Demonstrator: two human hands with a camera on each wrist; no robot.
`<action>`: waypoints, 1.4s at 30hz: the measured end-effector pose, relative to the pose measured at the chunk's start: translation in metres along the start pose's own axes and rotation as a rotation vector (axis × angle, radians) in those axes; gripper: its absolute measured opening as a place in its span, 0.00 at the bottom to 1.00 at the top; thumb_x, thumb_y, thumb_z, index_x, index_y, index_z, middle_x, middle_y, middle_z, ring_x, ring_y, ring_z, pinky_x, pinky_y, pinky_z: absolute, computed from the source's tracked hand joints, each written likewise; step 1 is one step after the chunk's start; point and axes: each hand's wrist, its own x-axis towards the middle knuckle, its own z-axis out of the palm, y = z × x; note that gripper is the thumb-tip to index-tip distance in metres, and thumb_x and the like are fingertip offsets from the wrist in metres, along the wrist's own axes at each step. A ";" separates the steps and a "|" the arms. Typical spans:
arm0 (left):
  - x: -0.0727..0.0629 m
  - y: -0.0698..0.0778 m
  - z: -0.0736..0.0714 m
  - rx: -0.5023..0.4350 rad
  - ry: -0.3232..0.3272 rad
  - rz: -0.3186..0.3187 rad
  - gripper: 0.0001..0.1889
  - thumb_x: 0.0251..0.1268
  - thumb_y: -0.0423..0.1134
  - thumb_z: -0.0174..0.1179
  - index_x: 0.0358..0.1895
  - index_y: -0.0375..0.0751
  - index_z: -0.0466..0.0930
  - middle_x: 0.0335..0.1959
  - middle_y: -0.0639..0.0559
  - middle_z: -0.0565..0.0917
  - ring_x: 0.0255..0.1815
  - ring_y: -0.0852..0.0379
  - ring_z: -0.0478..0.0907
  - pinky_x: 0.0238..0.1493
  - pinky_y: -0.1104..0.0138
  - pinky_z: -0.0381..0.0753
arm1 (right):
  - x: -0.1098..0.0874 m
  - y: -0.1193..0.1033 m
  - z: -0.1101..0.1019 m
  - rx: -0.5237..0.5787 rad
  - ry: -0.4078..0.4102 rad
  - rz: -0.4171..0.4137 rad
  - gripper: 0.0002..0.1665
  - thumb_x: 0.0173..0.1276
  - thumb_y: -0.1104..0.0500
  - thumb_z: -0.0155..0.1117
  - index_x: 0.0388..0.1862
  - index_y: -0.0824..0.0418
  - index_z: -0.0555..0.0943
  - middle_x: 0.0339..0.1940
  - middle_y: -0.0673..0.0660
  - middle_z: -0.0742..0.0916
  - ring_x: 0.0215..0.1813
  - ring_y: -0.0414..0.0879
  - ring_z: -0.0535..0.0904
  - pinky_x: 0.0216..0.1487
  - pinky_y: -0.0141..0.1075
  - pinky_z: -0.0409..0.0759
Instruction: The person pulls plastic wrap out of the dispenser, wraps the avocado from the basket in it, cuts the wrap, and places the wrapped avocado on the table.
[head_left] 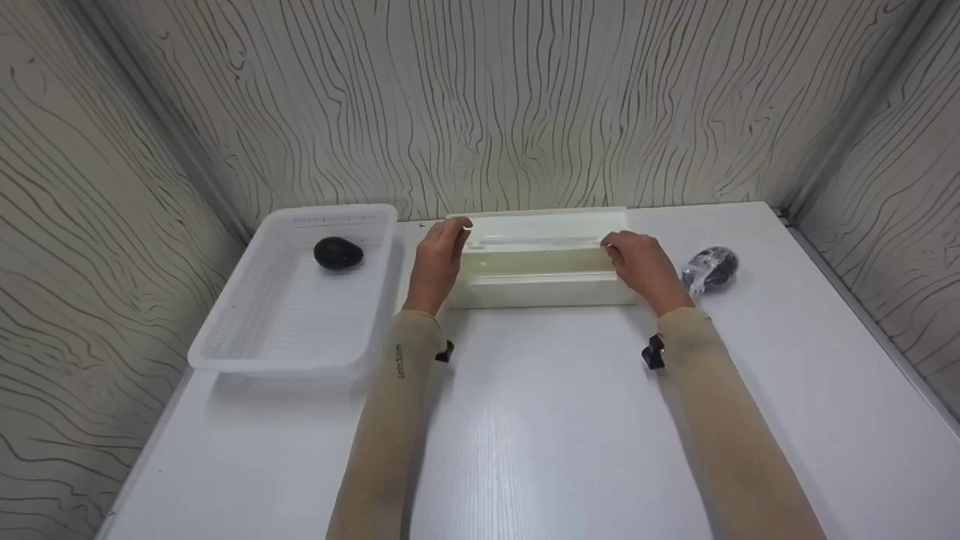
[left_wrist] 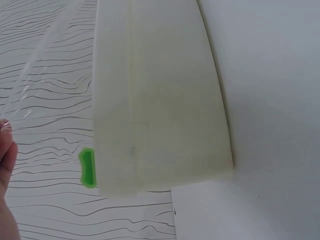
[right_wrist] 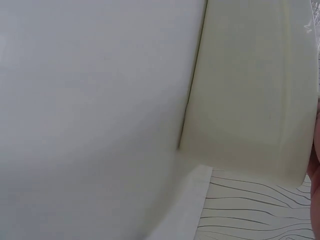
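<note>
A white cling film dispenser box [head_left: 544, 292] stands near the back wall, its long lid [head_left: 540, 221] raised. At the box's left end my left hand [head_left: 437, 262] pinches the edge of clear cling film [left_wrist: 37, 55], which stretches taut from the fingertips in the left wrist view. My right hand [head_left: 645, 264] pinches at the right end of the same opening, fingers curled over the edge; the right wrist view hides most of this grip behind the box. A green slider [left_wrist: 88, 168] juts from the box's far side.
To the left sits a white plastic basket [head_left: 292, 365] holding a dark avocado-like fruit [head_left: 337, 253]. A similar dark fruit wrapped in clear film [head_left: 710, 270] lies right of my right hand. Patterned walls [head_left: 525, 105] close off the white table's back and sides.
</note>
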 end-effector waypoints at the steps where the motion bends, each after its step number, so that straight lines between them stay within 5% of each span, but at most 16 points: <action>1: 0.000 0.000 0.000 -0.003 0.001 -0.002 0.08 0.76 0.36 0.48 0.50 0.45 0.75 0.43 0.51 0.82 0.46 0.58 0.80 0.50 0.70 0.81 | 0.000 0.001 0.000 0.012 0.001 0.004 0.10 0.71 0.68 0.57 0.48 0.64 0.82 0.40 0.63 0.87 0.42 0.57 0.85 0.45 0.50 0.83; 6: 0.001 -0.001 0.000 0.004 0.008 0.004 0.08 0.76 0.37 0.48 0.50 0.45 0.75 0.42 0.51 0.82 0.44 0.58 0.80 0.48 0.70 0.81 | -0.002 0.003 -0.003 0.073 -0.025 0.041 0.14 0.74 0.67 0.53 0.54 0.64 0.80 0.41 0.62 0.85 0.39 0.54 0.85 0.44 0.48 0.83; 11: 0.001 -0.002 -0.001 0.016 0.022 0.028 0.08 0.77 0.38 0.47 0.51 0.45 0.75 0.42 0.51 0.82 0.45 0.58 0.80 0.49 0.70 0.82 | 0.000 0.002 -0.006 0.043 -0.055 0.055 0.12 0.70 0.67 0.56 0.48 0.63 0.84 0.37 0.60 0.84 0.37 0.53 0.80 0.42 0.47 0.80; 17: 0.002 -0.002 -0.002 0.018 0.019 0.031 0.08 0.76 0.36 0.48 0.50 0.44 0.75 0.42 0.50 0.82 0.45 0.57 0.81 0.49 0.70 0.82 | 0.003 -0.002 -0.005 0.007 0.001 0.073 0.10 0.63 0.69 0.57 0.38 0.64 0.85 0.32 0.60 0.85 0.34 0.52 0.78 0.38 0.46 0.78; 25: 0.004 -0.002 -0.003 0.026 0.012 0.026 0.08 0.75 0.34 0.49 0.50 0.44 0.75 0.43 0.50 0.83 0.46 0.58 0.81 0.50 0.70 0.81 | 0.001 -0.003 0.001 0.010 0.076 0.062 0.09 0.72 0.67 0.54 0.43 0.64 0.83 0.37 0.61 0.85 0.41 0.57 0.82 0.44 0.50 0.81; 42: 0.002 0.002 -0.006 -0.005 0.093 0.073 0.08 0.76 0.37 0.48 0.50 0.42 0.75 0.43 0.49 0.83 0.46 0.56 0.81 0.49 0.69 0.82 | 0.001 0.002 0.011 0.062 0.189 0.025 0.07 0.76 0.66 0.49 0.43 0.60 0.76 0.37 0.57 0.78 0.30 0.51 0.74 0.33 0.45 0.76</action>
